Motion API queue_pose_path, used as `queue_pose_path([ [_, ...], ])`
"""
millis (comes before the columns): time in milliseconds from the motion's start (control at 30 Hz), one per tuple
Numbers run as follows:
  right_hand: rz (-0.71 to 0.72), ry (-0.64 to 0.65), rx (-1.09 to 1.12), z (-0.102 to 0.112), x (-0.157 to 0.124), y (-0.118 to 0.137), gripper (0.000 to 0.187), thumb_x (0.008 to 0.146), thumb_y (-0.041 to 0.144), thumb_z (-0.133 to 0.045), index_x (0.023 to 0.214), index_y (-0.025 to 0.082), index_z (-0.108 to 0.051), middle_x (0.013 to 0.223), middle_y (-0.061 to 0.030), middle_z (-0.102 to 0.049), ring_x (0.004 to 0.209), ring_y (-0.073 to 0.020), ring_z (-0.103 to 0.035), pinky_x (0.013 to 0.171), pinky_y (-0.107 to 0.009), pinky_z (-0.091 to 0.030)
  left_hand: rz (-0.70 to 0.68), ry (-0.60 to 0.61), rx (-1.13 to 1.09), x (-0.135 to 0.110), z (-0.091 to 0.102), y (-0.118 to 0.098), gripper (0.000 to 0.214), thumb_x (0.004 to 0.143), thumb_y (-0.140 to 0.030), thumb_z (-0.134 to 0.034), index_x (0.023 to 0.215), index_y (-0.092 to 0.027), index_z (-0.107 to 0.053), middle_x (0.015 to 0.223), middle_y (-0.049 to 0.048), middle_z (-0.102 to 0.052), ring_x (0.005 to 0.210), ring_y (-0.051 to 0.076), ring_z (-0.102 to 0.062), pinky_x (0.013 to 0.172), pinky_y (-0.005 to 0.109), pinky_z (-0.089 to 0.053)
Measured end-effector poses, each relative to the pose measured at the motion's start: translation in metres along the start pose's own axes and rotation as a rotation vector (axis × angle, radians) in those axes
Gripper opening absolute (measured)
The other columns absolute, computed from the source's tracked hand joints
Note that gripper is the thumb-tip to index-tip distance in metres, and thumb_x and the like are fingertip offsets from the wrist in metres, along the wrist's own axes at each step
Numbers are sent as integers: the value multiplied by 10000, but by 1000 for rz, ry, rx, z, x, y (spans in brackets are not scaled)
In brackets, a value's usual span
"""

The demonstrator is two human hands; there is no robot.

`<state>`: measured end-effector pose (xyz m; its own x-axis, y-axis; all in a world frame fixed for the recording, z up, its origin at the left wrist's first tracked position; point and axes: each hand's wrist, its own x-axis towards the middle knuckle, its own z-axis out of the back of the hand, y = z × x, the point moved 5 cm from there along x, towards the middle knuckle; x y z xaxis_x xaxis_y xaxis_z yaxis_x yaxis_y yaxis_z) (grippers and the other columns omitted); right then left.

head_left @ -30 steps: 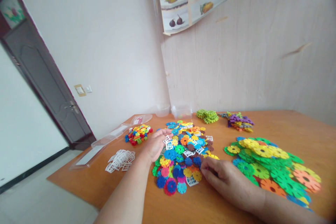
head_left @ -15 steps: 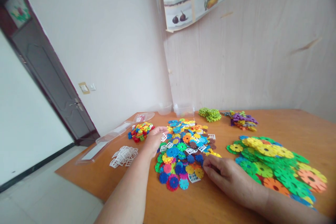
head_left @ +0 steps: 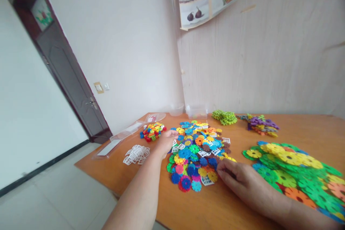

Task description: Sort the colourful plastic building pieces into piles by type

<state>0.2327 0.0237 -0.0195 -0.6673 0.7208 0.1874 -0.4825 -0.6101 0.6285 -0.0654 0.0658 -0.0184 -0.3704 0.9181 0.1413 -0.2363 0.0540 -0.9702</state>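
My left hand (head_left: 166, 141) hovers at the left edge of a heap of small colourful flower-shaped discs (head_left: 198, 151) on the wooden table (head_left: 215, 210). Its fingers are curled around a white grid piece (head_left: 175, 145). My right hand (head_left: 242, 183) lies palm down at the heap's near right edge. Those fingers are loosely bent and hold nothing, and their tips touch the discs beside another white grid piece (head_left: 207, 180).
A small pile of white grid pieces (head_left: 136, 154) and a pile of little coloured bricks (head_left: 152, 131) lie left. Large discs (head_left: 291, 165) spread right. Green (head_left: 225, 116) and purple (head_left: 261, 124) clusters, clear tubs (head_left: 196, 110) and a clear lid (head_left: 126, 138) lie behind. A dark door (head_left: 70, 79) stands left.
The view has swung left and up. My left hand has drawn back a little from the heap toward its left edge. The right hand has stayed where it was.
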Motion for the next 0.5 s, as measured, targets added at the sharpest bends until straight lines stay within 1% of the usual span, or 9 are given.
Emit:
queue_pose_path([
  [133, 7, 9, -11, -1, 1, -2, 247, 968, 397, -412, 821, 244, -536, 749, -8, -639, 664, -162, -559, 599, -274, -385, 12, -47, -5, 2, 6, 2, 177, 729, -207, -735, 904, -184, -727, 996, 84, -742, 984, 240, -657, 934, 366, -474],
  [267, 1, 14, -20, -2, 1, -3, 233, 968, 381, -419, 826, 244, -543, 764, -3, -643, 687, -164, -572, 620, -274, -389, 36, -49, 32, 5, 11, 8, 229, 720, -179, -738, 947, -163, -710, 1039, 115, -729, 984, 241, -660, 921, 366, -482],
  [400, 0, 10, -23, -2, 1, -4, 241, 974, 386, -415, 823, 242, -536, 756, 4, -630, 685, -161, -558, 618, -270, -384, 22, -47, 35, 5, 15, 10, 261, 699, -182, -765, 951, -157, -698, 994, 117, -731, 980, 242, -664, 900, 357, -493],
  [500, 12, 4, -30, -1, 1, -2, 238, 974, 382, -417, 824, 240, -534, 756, 7, -624, 684, -159, -549, 619, -270, -380, 5, -83, 28, 5, 17, 8, 217, 711, -179, -745, 920, -163, -690, 988, 115, -729, 970, 242, -673, 876, 355, -501],
])
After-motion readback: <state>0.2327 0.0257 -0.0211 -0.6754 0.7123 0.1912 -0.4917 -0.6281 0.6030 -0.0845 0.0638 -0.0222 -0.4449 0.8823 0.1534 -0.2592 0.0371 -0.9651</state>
